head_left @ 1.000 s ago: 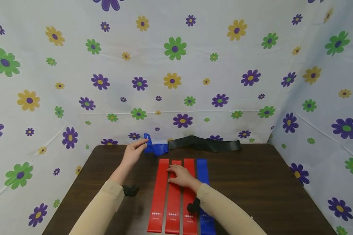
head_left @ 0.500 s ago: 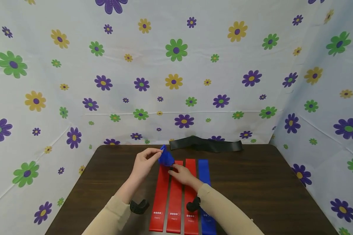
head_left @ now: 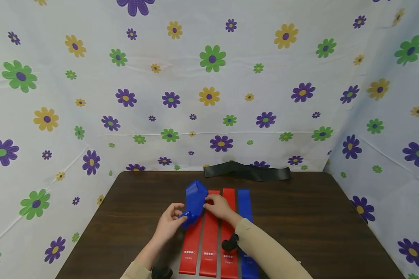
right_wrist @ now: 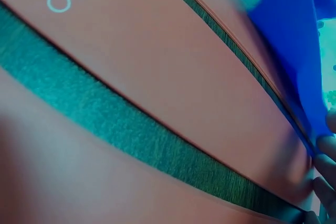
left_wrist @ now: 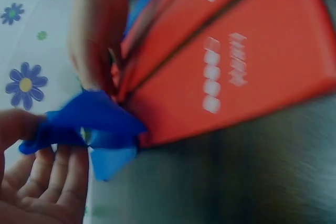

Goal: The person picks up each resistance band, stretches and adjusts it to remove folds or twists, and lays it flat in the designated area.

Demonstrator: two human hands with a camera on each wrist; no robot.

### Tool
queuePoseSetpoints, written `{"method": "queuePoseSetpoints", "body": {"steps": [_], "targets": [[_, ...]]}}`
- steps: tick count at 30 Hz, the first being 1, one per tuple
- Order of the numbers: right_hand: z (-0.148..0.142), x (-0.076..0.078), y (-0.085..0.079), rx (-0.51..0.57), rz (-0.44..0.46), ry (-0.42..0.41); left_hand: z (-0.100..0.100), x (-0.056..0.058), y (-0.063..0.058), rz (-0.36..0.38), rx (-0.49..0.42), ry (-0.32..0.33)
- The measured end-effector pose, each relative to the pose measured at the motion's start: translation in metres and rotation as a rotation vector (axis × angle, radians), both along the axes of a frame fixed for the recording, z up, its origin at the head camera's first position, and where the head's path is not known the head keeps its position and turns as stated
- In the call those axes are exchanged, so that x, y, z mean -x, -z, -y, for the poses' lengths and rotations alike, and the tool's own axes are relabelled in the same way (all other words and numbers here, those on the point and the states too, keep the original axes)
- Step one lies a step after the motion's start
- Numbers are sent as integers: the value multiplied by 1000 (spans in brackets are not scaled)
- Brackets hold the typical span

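My left hand (head_left: 169, 224) pinches one end of a blue resistance band (head_left: 195, 197) between thumb and fingers. The band is bent and folded, lying over the far part of the leftmost red resistance band (head_left: 189, 254). At its far right edge, my right hand (head_left: 219, 207) grips the blue band with its fingertips; in the right wrist view the fingers (right_wrist: 326, 166) close in on that edge. In the left wrist view the blue band (left_wrist: 97, 114) stretches between both hands. Two more red bands (head_left: 208, 248) (head_left: 227, 232) marked Heavy lie flat under and beside my right hand.
Right of the red bands, a second blue band (head_left: 245, 203) lies flat, partly under my right forearm. A black band (head_left: 248, 171) lies along the back edge of the dark wooden table (head_left: 300, 217). A flowered cloth (head_left: 265, 77) hangs behind and at the sides.
The left hand has brought the blue band from the back left toward me, over the leftmost red band. The right hand has come to grip the blue band's edge.
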State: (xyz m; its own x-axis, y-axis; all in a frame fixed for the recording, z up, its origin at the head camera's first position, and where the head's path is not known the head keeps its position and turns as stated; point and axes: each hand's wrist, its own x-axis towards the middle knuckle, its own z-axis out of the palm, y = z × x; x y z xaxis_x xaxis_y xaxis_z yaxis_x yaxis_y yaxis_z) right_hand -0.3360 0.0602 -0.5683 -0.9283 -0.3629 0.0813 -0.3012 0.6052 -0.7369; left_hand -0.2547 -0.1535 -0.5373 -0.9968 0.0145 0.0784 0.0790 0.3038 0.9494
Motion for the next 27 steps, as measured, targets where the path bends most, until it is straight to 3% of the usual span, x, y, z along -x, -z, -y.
{"method": "queuePoseSetpoints", "body": {"steps": [5, 10, 19, 27], "targets": [[3, 0, 0, 24, -13, 45, 6, -7, 16, 34, 120, 121], [6, 3, -1, 49, -17, 103, 9, -15, 22, 44, 250, 189], [10, 4, -2, 16, -75, 149, 15, -28, 24, 56, 261, 168], [15, 6, -4, -160, -92, 125, 20, -30, 25, 68, 225, 160]]}}
